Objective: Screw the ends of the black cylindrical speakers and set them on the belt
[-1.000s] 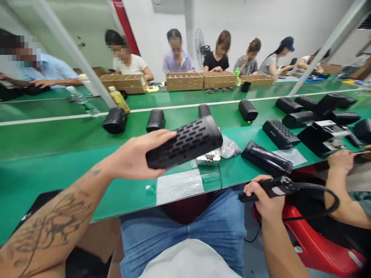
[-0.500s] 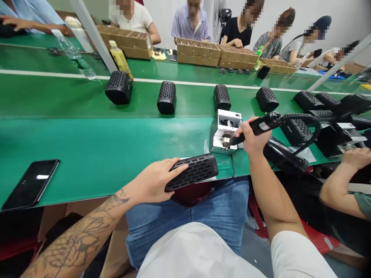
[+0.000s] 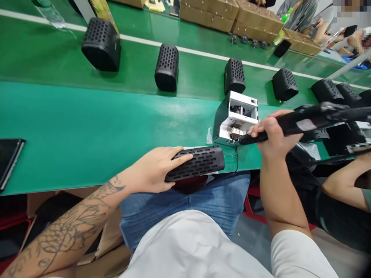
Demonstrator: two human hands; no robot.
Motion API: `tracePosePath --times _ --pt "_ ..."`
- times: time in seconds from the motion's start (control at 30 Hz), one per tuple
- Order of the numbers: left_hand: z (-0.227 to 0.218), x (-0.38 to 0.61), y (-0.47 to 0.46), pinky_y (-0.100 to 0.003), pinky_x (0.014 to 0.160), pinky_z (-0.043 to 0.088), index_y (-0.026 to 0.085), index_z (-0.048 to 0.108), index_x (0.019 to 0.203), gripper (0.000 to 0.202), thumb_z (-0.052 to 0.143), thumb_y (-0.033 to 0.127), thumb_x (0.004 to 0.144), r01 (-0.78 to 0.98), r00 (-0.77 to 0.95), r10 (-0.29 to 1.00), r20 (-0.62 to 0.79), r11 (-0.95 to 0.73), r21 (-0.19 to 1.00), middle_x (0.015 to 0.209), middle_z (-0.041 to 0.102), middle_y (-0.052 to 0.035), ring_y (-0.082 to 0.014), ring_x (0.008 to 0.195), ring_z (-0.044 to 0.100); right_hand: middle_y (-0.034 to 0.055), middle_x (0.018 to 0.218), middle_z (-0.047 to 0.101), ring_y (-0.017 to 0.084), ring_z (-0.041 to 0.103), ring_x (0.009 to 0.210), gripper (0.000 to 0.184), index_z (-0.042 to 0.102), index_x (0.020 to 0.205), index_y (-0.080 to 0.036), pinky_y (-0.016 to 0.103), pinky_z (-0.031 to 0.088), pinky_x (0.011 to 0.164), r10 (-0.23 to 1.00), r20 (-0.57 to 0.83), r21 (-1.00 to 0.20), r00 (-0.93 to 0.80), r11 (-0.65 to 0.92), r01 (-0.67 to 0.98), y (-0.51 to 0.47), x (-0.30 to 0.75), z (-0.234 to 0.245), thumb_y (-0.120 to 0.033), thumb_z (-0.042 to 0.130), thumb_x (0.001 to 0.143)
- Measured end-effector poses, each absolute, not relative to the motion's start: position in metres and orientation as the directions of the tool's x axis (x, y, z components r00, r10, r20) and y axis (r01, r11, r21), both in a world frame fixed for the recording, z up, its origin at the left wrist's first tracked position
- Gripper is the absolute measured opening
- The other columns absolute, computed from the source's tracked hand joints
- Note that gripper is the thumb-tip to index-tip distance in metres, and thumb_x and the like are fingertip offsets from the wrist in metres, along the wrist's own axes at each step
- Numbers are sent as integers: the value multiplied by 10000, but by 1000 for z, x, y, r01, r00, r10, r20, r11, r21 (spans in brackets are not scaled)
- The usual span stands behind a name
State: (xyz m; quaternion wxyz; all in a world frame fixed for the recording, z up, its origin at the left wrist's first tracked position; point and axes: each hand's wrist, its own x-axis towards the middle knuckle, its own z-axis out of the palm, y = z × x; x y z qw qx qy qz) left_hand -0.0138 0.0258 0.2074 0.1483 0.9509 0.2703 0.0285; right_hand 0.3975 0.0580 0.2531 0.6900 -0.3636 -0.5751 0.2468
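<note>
My left hand (image 3: 155,170) grips a black perforated speaker casing (image 3: 198,163), which lies lengthwise on the near edge of the green table (image 3: 87,131). My right hand (image 3: 268,133) is closed around a black electric screwdriver (image 3: 301,121) with a cable. The screwdriver's tip touches the front of a small white screw feeder box (image 3: 237,117) just behind the casing.
Several black speaker casings (image 3: 166,65) stand in a row on the green conveyor belt beyond. Cardboard trays (image 3: 228,15) line the far side. A dark phone (image 3: 8,156) lies at the left edge. A co-worker's arm (image 3: 344,181) and more casings (image 3: 327,90) are at right.
My left hand brought the casing down from the air onto the table's near edge. My right hand carried the screwdriver up from my lap to the feeder box. The camera tilted downward.
</note>
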Motion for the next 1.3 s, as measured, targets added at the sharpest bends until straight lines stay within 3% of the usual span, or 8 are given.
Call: tracePosePath --times 0.13,0.23,0.33,0.5,0.63,0.8,1.07,1.3 --pt "211 -13 35 -578 1284 688 292 498 1955 1103 960 446 966 535 832 551 -69 -762 365 1896 649 -249 -471 1513 830 -47 723 782 152 703 484 225 908 1121 -247 347 718 557 723 677 -722 137 689 -62 7 391 288 -374 1077 1045" --pt "212 -13 37 -543 1291 680 309 509 1949 1106 966 459 953 549 822 563 -84 -746 377 1903 651 -221 -454 1527 824 -26 747 807 175 722 491 180 947 1231 -257 389 747 547 783 620 -781 -51 610 -131 -34 380 303 -347 1019 1093" --pt "210 -12 36 -543 1290 675 312 514 1945 1091 953 455 957 555 820 566 -88 -747 367 1914 643 -215 -448 1532 819 -22 756 789 203 755 565 204 932 1291 -310 421 768 616 841 536 -843 -68 531 -84 -59 364 301 -369 1004 1111" --pt "210 -10 35 -559 1294 672 312 543 1938 1086 953 441 941 558 814 575 -77 -741 373 1896 659 -209 -466 1549 809 -41 713 743 191 696 540 152 902 1225 -331 393 717 619 838 544 -838 -49 540 -75 -55 347 284 -401 983 1118" --pt "213 -8 35 -549 1314 657 318 547 1938 1086 958 448 942 562 814 576 -82 -742 366 1876 680 -199 -458 1558 800 -38 743 769 185 740 575 148 896 1194 -302 382 735 650 834 548 -835 -64 542 -96 -42 344 274 -359 999 1105" --pt "214 -6 33 -570 1314 655 296 552 1935 1067 938 429 949 563 812 579 -76 -742 363 1879 677 -213 -464 1554 799 -66 689 724 157 688 502 138 878 1147 -300 327 665 569 807 585 -808 -83 571 -143 -32 340 266 -355 998 1107" --pt "208 -8 34 -589 1322 651 312 543 1945 1090 944 433 938 554 813 580 -57 -738 385 1896 666 -217 -474 1565 795 -63 712 730 152 692 516 128 846 1123 -296 330 702 588 811 577 -816 -90 568 -111 -35 335 267 -297 972 1102" --pt "207 -9 32 -596 1311 657 309 532 1952 1080 927 417 952 546 818 573 -52 -744 384 1912 647 -226 -484 1573 789 -82 661 674 127 643 462 257 747 971 -286 289 656 531 814 559 -829 -157 548 -114 -25 330 268 -298 962 1111"
